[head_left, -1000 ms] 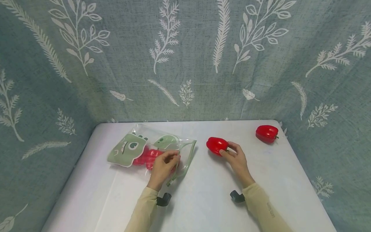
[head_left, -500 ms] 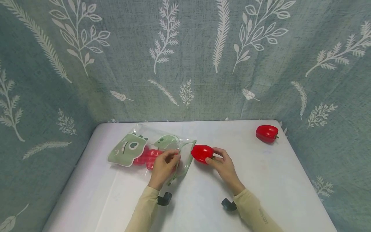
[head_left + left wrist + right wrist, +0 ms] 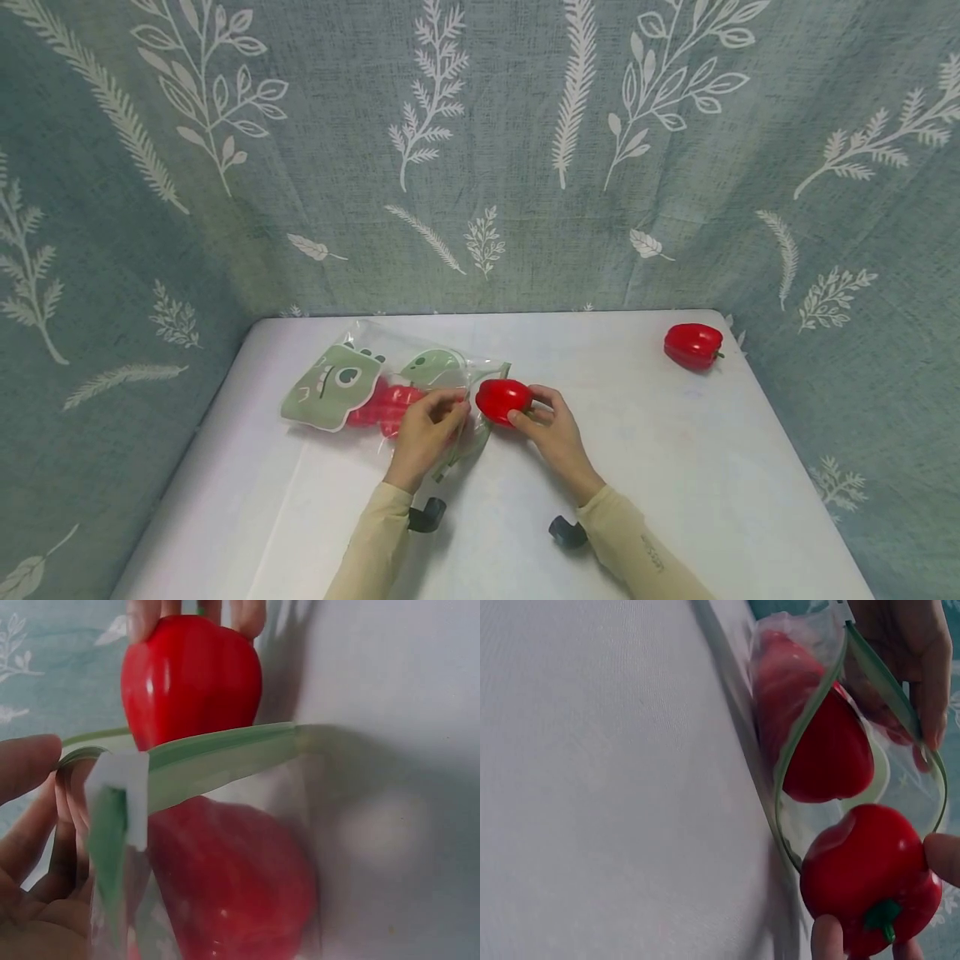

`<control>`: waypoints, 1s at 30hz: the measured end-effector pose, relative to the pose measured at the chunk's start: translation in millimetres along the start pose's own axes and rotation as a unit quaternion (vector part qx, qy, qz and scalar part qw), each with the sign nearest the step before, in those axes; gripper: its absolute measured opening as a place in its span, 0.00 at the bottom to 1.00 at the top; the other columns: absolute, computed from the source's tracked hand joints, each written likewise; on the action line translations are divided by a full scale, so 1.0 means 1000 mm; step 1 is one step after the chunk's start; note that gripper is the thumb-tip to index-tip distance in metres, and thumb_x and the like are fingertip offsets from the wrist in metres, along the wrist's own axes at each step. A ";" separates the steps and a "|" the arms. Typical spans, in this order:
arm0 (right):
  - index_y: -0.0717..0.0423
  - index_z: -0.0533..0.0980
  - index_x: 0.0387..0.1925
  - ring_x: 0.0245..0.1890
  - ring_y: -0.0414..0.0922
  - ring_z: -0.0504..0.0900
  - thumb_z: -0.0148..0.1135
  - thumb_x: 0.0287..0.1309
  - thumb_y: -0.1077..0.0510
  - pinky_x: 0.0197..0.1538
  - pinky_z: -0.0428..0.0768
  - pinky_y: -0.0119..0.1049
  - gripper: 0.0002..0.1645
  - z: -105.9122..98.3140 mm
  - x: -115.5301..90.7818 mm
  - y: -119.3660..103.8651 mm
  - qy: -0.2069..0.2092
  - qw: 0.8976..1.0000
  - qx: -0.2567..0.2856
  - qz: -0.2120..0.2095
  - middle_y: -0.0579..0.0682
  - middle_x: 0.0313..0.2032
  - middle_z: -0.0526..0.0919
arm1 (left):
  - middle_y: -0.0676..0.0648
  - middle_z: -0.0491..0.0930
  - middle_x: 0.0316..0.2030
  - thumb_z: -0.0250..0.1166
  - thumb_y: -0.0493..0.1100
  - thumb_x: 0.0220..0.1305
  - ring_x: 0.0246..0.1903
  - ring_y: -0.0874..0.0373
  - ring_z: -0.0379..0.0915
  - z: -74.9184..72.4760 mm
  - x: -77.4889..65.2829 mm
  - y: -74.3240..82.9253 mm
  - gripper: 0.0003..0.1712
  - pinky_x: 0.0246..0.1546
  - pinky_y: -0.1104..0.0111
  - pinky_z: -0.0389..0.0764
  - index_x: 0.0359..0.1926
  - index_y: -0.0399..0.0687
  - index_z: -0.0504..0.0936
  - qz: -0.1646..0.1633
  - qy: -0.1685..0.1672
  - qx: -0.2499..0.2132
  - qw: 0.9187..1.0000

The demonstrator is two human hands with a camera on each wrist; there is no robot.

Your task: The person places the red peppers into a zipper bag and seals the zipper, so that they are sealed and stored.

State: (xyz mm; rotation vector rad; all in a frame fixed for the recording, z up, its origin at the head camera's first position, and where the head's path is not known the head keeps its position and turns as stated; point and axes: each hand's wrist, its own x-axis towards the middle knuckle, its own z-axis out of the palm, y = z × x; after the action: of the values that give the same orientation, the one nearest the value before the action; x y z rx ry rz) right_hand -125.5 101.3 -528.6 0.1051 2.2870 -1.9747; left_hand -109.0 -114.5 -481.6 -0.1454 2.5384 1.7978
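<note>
A clear zip bag [image 3: 333,392] with green cartoon prints and a green zip edge lies on the left half of the table. Several red things show inside it; in the right wrist view one is a red bell pepper [image 3: 832,754] behind the parted mouth. My left hand [image 3: 425,433] pinches the bag's zip edge between thumb and fingers, holding the mouth apart. With thumb and fingertips, my right hand [image 3: 555,429] grips another red bell pepper [image 3: 502,402] near its green stem. That pepper's blunt end is right at the bag's opening [image 3: 225,750].
One more red bell pepper [image 3: 693,347] lies at the back right of the white table [image 3: 712,467]. A patterned green-blue curtain [image 3: 517,150] surrounds the table at the back and sides. Dark camera mounts [image 3: 427,515] sit at both wrists.
My right hand has carried its bell pepper leftward and slightly nearer, from the middle of the table to the bag's mouth. The left hand and the bag have stayed almost still.
</note>
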 end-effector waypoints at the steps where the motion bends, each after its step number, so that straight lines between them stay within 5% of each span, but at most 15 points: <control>1: 0.48 0.67 0.67 0.61 0.55 0.76 0.74 0.57 0.45 0.57 0.81 0.49 0.40 0.000 0.000 0.000 0.001 1.000 -0.001 0.002 0.52 0.67 0.72 | 0.52 0.83 0.42 0.70 0.46 0.67 0.42 0.53 0.78 0.000 0.000 -0.001 0.15 0.44 0.66 0.83 0.54 0.53 0.86 0.003 -0.002 -0.001 1.000; 11: 0.51 0.68 0.66 0.60 0.54 0.78 0.69 0.63 0.49 0.58 0.80 0.46 0.34 0.003 0.002 -0.001 0.006 1.000 0.017 0.010 0.55 0.67 0.72 | 0.51 0.84 0.40 0.70 0.45 0.67 0.40 0.52 0.78 0.002 0.001 -0.003 0.16 0.39 0.68 0.84 0.54 0.48 0.85 0.016 -0.013 -0.010 1.000; 30: 0.57 0.73 0.62 0.54 0.53 0.80 0.71 0.61 0.49 0.52 0.82 0.41 0.32 0.020 0.013 -0.004 0.033 0.998 0.049 -0.005 0.57 0.60 0.78 | 0.50 0.83 0.40 0.71 0.45 0.66 0.39 0.50 0.78 0.004 -0.002 0.000 0.14 0.39 0.67 0.84 0.52 0.55 0.86 0.022 -0.019 -0.025 0.999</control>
State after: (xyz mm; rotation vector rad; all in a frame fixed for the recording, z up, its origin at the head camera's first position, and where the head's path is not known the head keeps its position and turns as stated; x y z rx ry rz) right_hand -137.5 81.1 -529.5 0.1708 2.2335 -2.1184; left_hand -106.7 -110.8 -483.1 -0.0544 2.4919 1.8610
